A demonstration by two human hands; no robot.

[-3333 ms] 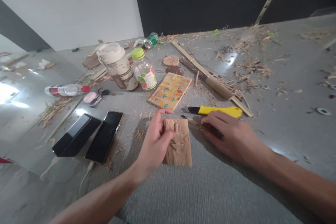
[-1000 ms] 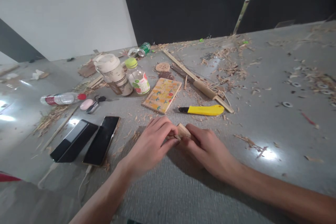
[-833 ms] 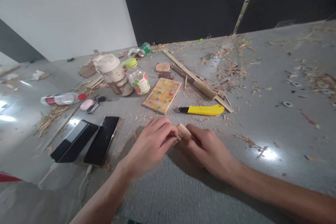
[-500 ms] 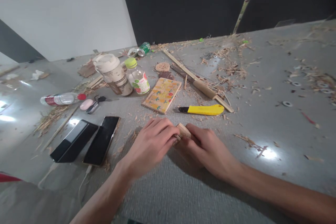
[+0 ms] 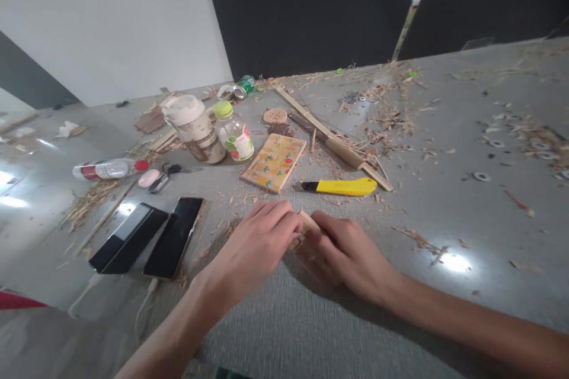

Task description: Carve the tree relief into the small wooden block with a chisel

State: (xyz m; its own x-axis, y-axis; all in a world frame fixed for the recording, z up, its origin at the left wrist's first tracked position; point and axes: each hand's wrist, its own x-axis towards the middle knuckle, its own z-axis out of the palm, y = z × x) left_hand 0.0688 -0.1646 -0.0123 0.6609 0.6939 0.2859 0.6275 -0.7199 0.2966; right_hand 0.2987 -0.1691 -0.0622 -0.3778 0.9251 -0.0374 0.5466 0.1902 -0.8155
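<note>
In front of me my right hand (image 5: 355,257) is closed around a small pale wooden block (image 5: 308,222), whose top end shows between my thumb and fingers. My left hand (image 5: 264,240) meets it from the left, fingers bent and pinched together at the block's side. Whatever lies between those left fingertips is mostly hidden. Just beyond my hands is a yellow utility knife (image 5: 344,186), lying flat. A wooden board painted with yellow patterns (image 5: 274,163) rests behind my left hand.
To the left are two dark phones (image 5: 175,238) (image 5: 128,240) with cables, and a fallen bottle (image 5: 109,169). Farther back stand a paper cup (image 5: 195,130) and a green-capped bottle (image 5: 234,136). A long wooden strip (image 5: 306,115), a handled tool (image 5: 344,153), shavings and washers (image 5: 481,176) are scattered around.
Both hands stay together at the block. The block's end and the fingers around it have shifted slightly, and more wood shows below my right thumb. The view has moved a little.
</note>
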